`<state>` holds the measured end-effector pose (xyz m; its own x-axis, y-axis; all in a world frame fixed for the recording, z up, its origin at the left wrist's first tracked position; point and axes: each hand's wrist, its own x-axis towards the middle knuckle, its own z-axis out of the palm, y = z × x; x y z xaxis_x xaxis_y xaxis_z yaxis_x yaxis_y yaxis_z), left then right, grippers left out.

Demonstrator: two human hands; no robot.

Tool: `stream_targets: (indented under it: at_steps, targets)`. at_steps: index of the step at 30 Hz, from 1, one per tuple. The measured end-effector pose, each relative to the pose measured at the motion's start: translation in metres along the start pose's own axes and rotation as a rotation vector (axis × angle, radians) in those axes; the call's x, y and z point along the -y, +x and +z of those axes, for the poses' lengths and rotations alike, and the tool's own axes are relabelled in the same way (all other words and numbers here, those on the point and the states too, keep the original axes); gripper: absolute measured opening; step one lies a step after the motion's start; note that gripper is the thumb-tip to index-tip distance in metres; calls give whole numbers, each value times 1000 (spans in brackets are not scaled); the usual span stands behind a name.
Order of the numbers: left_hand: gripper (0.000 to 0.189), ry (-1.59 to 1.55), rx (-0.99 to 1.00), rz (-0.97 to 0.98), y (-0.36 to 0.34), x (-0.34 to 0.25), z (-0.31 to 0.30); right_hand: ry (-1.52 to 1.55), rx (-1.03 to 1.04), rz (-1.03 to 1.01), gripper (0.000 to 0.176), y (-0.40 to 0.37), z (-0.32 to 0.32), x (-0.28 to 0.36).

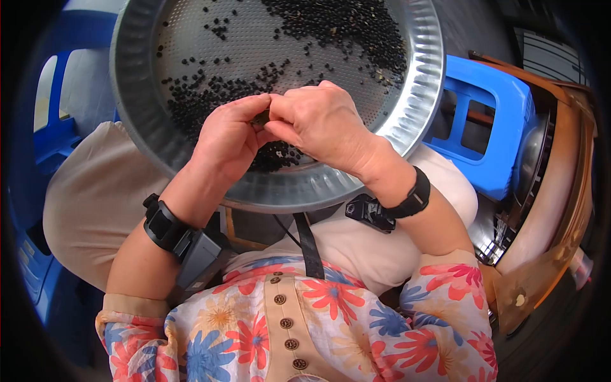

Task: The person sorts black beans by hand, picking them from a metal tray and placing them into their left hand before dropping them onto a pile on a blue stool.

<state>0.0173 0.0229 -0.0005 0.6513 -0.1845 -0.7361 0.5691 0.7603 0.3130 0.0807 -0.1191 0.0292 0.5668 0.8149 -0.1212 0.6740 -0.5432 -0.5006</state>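
A wide round metal sieve (423, 70) with a fluted rim and a perforated bottom rests across my lap. Small round black seeds, perhaps beans, lie in it: a dense pile (347, 28) on the far right and a looser spread (197, 99) at the near left. Above the near part of the sieve, my left hand (228, 132) and my right hand (321, 122) meet at the fingertips. Both are closed in a pinch, thumbs and forefingers together. A small brownish-green bit shows between them, mostly hidden, too small to name. More seeds show beneath my hands.
A blue plastic stool (490, 83) stands to the right, beside wooden furniture (573, 127) and a metal pan or lid (536, 149). On the left is a blue plastic chair (62, 67). Both wrists wear black straps with devices.
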Motion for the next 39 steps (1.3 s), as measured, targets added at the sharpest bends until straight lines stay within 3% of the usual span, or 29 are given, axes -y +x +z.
stream_targets:
  at_steps: [2, 4, 7, 9, 12, 15, 17, 19, 21, 22, 27, 29, 30, 31, 33, 34, 37, 38, 39]
  targets:
    - [21, 12, 20, -15, 4, 6, 0, -31, 32, 9, 10, -5, -5, -3]
    - [21, 17, 29, -32, 7, 8, -1, 110, -113, 92, 7, -9, -12, -16]
    - [21, 63, 39, -21, 7, 1, 5, 80, -162, 164, 7, -22, -18, -36]
    - [21, 75, 18, 3, 7, -3, 7, 59, -122, 243, 9, -32, -12, -45]
    - [21, 82, 20, 13, 9, -4, 8, -64, -290, 261, 10, -37, 8, -55]
    - [22, 86, 33, 21, 9, -5, 10, -176, -192, 270, 12, -37, 12, -42]
    - [22, 86, 35, 23, 9, -7, 12, 94, 400, 254, 11, -39, 9, -26]
    - [21, 73, 31, 34, 8, -8, 13, 150, 343, 253, 11, -43, 12, -32]
    - [22, 69, 56, 22, 10, -5, 10, -53, -222, 243, 9, -37, 13, -46]
    - [22, 69, 79, 10, 10, -4, 9, -99, -336, 229, 10, -31, 12, -54]
    - [22, 89, 93, -11, 5, -1, 13, -299, -338, 263, 10, -17, 19, -54]
    - [22, 68, 76, -13, 2, -3, 14, 87, 97, 206, 9, -21, 20, -41]
    - [22, 72, 82, -13, 1, -4, 14, 183, 134, 223, 8, -22, 21, -38]
    - [22, 64, 99, -14, 1, -3, 13, 179, 131, 230, 8, -21, 22, -40]
    - [22, 60, 121, -21, -1, -2, 12, -78, -293, 201, 9, -15, 20, -50]
    - [22, 62, 122, -25, -2, -2, 12, -136, -374, 194, 9, -9, 18, -56]
    - [22, 66, 131, -36, -3, -2, 10, -237, -301, 234, 9, -2, 24, -53]
    - [22, 60, 128, -42, -4, -2, 10, -196, -211, 209, 20, -4, 23, -44]
    - [22, 62, 132, -43, -4, -2, 10, -108, -104, 169, 15, -6, 24, -36]
